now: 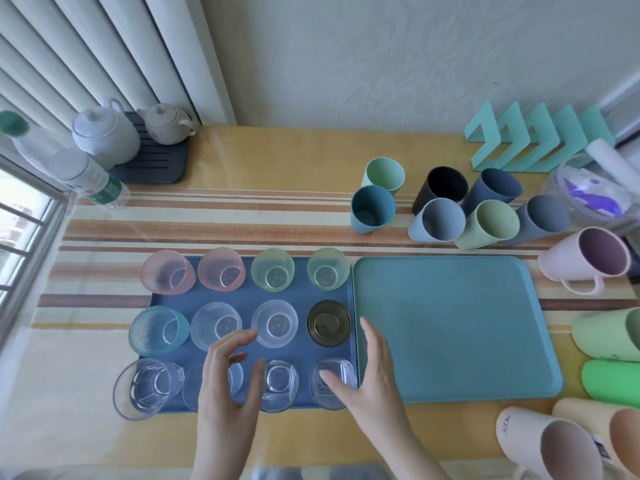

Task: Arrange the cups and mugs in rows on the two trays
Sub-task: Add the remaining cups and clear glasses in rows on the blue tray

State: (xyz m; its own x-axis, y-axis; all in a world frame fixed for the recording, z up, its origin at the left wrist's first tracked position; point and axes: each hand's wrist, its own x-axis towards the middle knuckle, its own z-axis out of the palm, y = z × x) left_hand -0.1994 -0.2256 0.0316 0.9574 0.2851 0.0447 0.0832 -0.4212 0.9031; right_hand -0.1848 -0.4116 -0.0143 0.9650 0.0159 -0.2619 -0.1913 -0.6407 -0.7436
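Home setting: teapots on drain tray, striped tablecloth, radiator, window, wallpapered wall.

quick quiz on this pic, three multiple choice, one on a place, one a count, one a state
1. Where is the dark brown glass? A. middle row, right end B. back row, left end C. front row, left end
2. How many glasses stand on the dark blue tray? A. 8 B. 12 C. 15
3. The light blue tray is: A. full B. half full C. bare
Answers: 1 A, it ends the middle row; 2 B, three rows of four; 3 C, only its surface shows.
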